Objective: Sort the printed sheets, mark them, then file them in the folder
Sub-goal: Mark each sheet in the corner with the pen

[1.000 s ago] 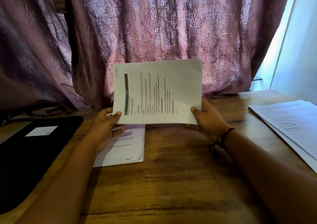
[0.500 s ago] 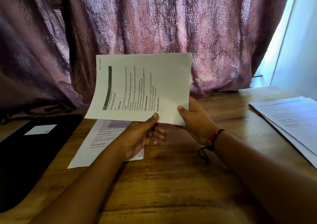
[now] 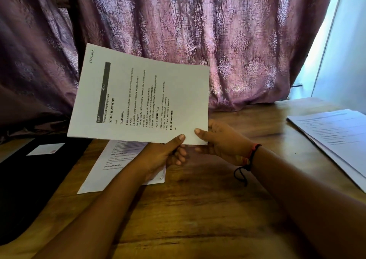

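Note:
A printed sheet (image 3: 138, 94) with a dark header bar and a handwritten note in its top corner is held up above the wooden table, turned sideways and tilted. My left hand (image 3: 168, 153) pinches its lower edge with the thumb on top. My right hand (image 3: 219, 139) pinches the same edge right beside it. Below them a small stack of printed sheets (image 3: 111, 165) lies on the table, partly hidden by my left arm. A black folder (image 3: 29, 181) with a white label lies closed at the left.
A second pile of printed sheets (image 3: 336, 137) lies at the table's right edge. A purple patterned curtain (image 3: 198, 30) hangs close behind the table. Bare wooden tabletop (image 3: 198, 209) stretches in front of my hands.
My left hand slid from the sheet's left edge to its lower edge beside my right hand. The sheet swung left and tilted, uncovering more of the stack beneath.

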